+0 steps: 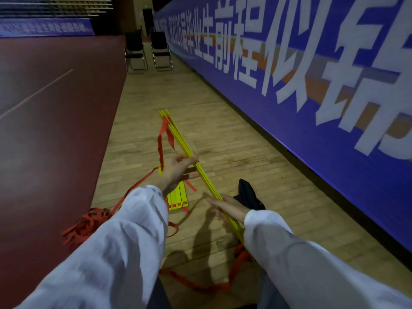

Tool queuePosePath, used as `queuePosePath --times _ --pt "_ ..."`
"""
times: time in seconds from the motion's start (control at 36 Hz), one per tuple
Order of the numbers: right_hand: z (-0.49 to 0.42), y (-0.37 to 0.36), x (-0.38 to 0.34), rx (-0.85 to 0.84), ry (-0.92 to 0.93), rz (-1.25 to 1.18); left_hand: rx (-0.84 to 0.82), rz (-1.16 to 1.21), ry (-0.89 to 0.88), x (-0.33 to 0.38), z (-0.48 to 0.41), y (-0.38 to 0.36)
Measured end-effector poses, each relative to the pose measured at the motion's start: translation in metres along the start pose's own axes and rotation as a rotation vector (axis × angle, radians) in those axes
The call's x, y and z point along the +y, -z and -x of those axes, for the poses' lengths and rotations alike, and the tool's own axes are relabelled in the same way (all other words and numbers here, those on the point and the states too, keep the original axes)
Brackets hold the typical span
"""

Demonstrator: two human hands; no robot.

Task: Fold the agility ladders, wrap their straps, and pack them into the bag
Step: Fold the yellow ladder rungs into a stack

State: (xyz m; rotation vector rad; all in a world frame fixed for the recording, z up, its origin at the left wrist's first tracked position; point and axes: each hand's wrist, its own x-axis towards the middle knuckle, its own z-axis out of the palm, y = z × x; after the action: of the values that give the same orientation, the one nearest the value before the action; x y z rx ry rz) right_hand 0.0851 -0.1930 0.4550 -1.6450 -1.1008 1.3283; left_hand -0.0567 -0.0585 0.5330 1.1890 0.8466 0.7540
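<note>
Above the wooden floor [223, 134], the bundle of yellow rungs [185, 143] slanted away from the person, its long axis running from the right hand [229, 208], which gripped its near end, up and leftward. The left hand [178, 170], fingers straight, touched its middle. The red straps [165, 134] hung from the far end; the black bag [247, 192] lay on the floor just beside the right hand.

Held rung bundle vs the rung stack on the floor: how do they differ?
The held bundle is lifted and slanted, with its far end pointing away; the floor stack lies flat on the wood floor. The right hand holds the held bundle, and the left hand has straight fingers against it. No hand holds the floor stack, which the left hand partly hides. Both are yellow rungs with red straps attached.
</note>
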Motion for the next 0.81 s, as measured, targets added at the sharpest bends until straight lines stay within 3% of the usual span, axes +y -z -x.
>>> queuePosePath --times 0.19,0.25,0.39,0.44,0.64,0.81 --pt "-0.023 -0.013 -0.083 0.240 0.120 -0.137 0.047 -0.308 -0.274 -0.005 0.012 -0.030" --pt "-0.027 -0.013 -0.088 0.263 0.133 -0.127 0.073 -0.351 -0.336 0.005 0.012 -0.027" --pt "-0.030 -0.009 -0.083 0.254 0.098 -0.135 0.372 -0.464 -0.634 0.032 0.008 -0.003" --pt "-0.030 -0.011 -0.078 0.218 0.075 -0.133 0.360 -0.500 -0.716 0.042 0.002 0.006" --pt "-0.028 -0.015 -0.064 0.196 0.063 -0.102 0.170 -0.587 -0.648 0.054 -0.011 0.022" --pt "-0.020 -0.012 -0.060 0.175 0.059 -0.112 0.147 -0.520 -0.555 0.049 -0.009 0.030"
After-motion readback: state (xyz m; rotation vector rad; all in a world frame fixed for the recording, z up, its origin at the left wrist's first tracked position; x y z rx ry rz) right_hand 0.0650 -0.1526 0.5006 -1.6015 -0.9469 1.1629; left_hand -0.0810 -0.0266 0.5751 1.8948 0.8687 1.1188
